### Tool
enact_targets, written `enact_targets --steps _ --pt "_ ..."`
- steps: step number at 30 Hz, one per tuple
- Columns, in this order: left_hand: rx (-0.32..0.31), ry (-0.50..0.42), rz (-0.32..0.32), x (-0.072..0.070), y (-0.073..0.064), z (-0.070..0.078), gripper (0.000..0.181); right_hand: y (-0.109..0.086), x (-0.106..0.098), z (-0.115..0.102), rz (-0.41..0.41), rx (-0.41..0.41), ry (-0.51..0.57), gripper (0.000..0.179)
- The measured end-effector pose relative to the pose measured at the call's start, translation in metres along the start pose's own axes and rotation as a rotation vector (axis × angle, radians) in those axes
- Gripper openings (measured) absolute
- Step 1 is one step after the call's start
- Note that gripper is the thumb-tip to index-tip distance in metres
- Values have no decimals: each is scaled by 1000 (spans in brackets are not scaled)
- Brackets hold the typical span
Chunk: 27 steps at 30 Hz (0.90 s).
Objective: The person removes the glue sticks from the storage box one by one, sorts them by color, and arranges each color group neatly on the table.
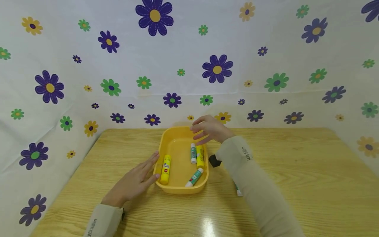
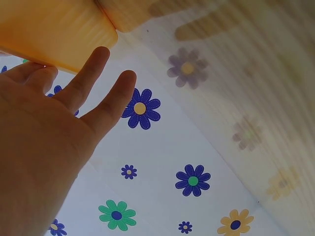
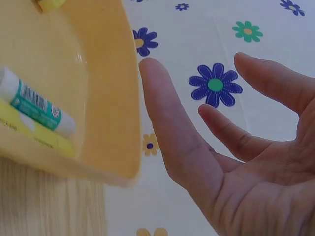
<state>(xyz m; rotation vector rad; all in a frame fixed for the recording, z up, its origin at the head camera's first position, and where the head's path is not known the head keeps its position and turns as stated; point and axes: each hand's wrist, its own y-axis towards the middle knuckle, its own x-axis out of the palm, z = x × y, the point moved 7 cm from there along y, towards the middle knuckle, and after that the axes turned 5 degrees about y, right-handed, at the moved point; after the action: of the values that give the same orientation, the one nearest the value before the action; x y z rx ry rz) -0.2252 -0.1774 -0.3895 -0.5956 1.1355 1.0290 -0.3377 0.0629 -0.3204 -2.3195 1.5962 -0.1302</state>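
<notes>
A yellow plastic bin [image 1: 180,190] sits on the table and holds several glue sticks. Along its left side lies a yellow glue stick [image 1: 165,169]; another yellow glue stick [image 1: 200,157] is by the right wall, beside a small green-and-white glue stick [image 1: 193,153]. A second green-and-white glue stick [image 1: 194,177] lies slanted at the near right corner. My left hand [image 1: 133,182] rests with straight fingers against the bin's left side. Over the far right rim hovers my right hand [image 1: 211,128], fingers loosely bent and spread, with nothing in them; the right wrist view shows the palm [image 3: 261,187] bare.
One more green-and-white glue stick [image 1: 238,191] lies on the table right of the bin, partly hidden by my right sleeve [image 1: 257,187]. The wooden table [image 1: 296,171] ends at the back against a flower-printed white cloth [image 1: 183,49].
</notes>
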Motion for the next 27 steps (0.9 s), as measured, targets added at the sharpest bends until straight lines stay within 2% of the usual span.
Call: enact_targets --steps 11,19,27 --pt "13 2 8 0 -1 0 68 3 26 6 -34 9 39 37" --pt "-25 -21 -37 4 0 -2 69 7 41 15 -56 34 66 37" --pt "-4 -11 -11 1 0 0 68 11 58 17 -83 26 81 37"
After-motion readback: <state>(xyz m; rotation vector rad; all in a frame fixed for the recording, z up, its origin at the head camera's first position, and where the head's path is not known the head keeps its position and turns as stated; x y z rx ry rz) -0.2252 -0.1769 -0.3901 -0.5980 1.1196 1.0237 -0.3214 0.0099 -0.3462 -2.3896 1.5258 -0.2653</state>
